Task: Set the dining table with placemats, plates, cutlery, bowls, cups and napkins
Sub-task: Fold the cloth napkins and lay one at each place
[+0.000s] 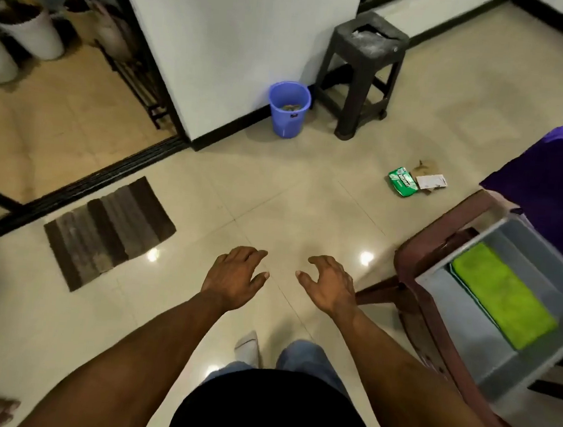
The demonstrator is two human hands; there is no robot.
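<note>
Both hands, left hand and right hand, hover with loosely curled, empty fingers; green packet's print seems unreadable.

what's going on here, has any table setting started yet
Nothing is being handled right now. A person stands on the tiled floor with both arms out, the left hand and right hand empty, fingers loosely curled. To their right a grey bin holding a folded green cloth sits on a brown chair. A corner of the purple-covered table shows at the right edge, with something on it cut off by the frame.
</note>
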